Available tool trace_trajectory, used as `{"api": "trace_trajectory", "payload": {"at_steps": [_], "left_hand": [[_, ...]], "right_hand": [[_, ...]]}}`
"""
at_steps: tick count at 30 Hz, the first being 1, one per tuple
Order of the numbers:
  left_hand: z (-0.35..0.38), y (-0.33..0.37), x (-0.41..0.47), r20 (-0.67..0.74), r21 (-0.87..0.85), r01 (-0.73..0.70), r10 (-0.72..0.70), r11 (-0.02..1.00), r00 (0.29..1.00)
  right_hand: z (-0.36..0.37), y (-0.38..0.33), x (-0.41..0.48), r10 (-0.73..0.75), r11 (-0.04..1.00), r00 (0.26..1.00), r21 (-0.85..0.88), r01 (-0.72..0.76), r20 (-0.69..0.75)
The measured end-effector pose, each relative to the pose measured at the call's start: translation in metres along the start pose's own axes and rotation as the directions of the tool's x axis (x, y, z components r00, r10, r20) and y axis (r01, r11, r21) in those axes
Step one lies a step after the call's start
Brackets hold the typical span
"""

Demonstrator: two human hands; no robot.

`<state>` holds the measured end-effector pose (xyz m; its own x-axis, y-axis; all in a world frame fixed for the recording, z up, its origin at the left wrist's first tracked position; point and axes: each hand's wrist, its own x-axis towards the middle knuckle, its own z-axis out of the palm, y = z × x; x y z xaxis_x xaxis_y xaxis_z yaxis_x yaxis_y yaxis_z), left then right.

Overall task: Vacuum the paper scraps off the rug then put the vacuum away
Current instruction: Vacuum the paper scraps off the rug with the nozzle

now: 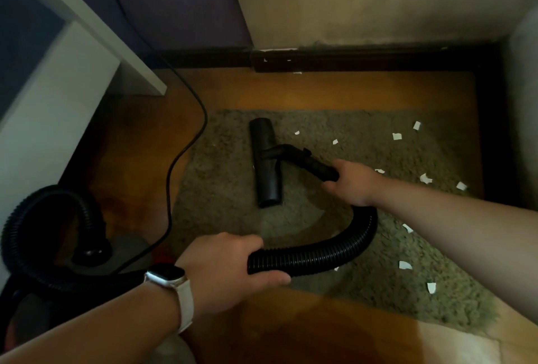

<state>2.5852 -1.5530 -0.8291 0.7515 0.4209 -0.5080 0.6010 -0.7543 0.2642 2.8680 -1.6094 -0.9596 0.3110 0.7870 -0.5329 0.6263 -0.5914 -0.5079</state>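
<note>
A: Where are the hands?
B: The right hand [353, 181] is wrapped around the black handle [316, 167] at the stiff end of the hose. The left hand [230, 266] is closed around the ribbed hose [334, 250] lower down, with a pale watch [170, 277] on that wrist.

A: And the hose between them?
B: It bends in a U over the rug [291, 218], from one grip to the other.

A: The cleaning head?
B: The floor nozzle [265, 161] lies flat on the rug, long side running away from the person, left of the right hand.

A: The paper scraps?
B: White paper scraps [426, 178] dot the right part of the rug; the left part around the nozzle looks mostly bare.

A: The vacuum itself?
B: The dark vacuum body [96, 264] sits on the wooden floor [139, 159] at lower left, with more hose looping above it. A black cord [186, 142] runs up past a white bench [58, 78].
</note>
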Motion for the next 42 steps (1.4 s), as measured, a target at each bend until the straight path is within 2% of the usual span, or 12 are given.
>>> {"api": "trace_trajectory", "payload": {"at_steps": [5,10,14,16,19,25,32,35,42], "left_hand": [[0.009,-0.002,-0.001,-0.033,0.064,-0.041,0.043,0.997,0.999],[0.025,-0.003,0.008,-0.159,0.142,-0.113,0.135,0.983,0.978],[0.048,-0.008,0.017,-0.403,0.200,-0.218,0.283,0.955,0.870],[0.054,-0.012,0.022,-0.472,0.173,-0.241,0.295,0.955,0.831],[0.062,-0.017,0.027,-0.533,0.111,-0.230,0.253,0.967,0.807],[0.077,-0.013,0.031,-0.535,0.023,-0.152,0.140,0.988,0.833],[0.069,0.001,0.040,-0.508,0.013,-0.184,0.165,0.983,0.846],[0.068,0.003,0.041,-0.497,0.018,-0.197,0.179,0.980,0.849],[0.070,-0.002,0.031,-0.376,-0.021,-0.138,0.120,0.990,0.919]], "right_hand": [[0.000,-0.002,-0.002,-0.026,0.998,0.998,-0.064,0.022,-0.060],[0.000,-0.001,-0.006,-0.109,0.992,0.990,-0.077,0.103,-0.085],[-0.001,-0.004,0.004,-0.167,0.980,0.985,-0.120,0.161,-0.044],[-0.003,-0.007,0.011,-0.188,0.972,0.981,-0.154,0.178,-0.052],[-0.006,-0.010,0.022,-0.190,0.966,0.978,-0.193,0.171,-0.086],[-0.005,0.002,0.026,-0.150,0.970,0.986,-0.207,0.132,-0.077],[-0.015,0.033,0.008,-0.060,0.994,0.988,-0.099,0.046,-0.143],[-0.017,0.025,0.007,-0.107,0.987,0.986,-0.135,0.089,-0.132],[-0.008,-0.018,0.021,-0.268,0.924,0.963,-0.283,0.257,0.000]]}}
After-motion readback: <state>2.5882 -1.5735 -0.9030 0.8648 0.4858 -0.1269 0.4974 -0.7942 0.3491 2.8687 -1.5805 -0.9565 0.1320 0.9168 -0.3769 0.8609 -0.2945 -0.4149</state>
